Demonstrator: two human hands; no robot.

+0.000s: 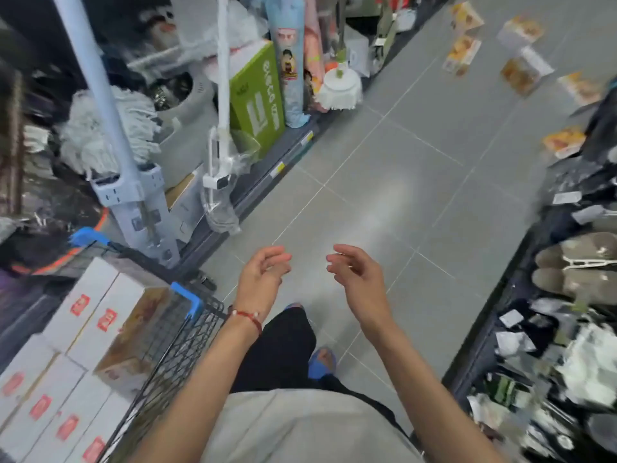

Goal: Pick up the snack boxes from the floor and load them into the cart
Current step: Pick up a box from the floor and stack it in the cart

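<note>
The cart (187, 332) holds stacked boxes (100, 315); left hand (263, 275) and right hand (357, 275) hover beside it, slack and empty; perhaps seven floor boxes (462, 55) wait beyond.

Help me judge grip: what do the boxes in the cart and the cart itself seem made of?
The snack boxes look like matte white cardboard: sharp folded edges, red printed labels. The cart looks like dark coated metal wire, a grid mesh; its blue corner caps are probably plastic.
</note>
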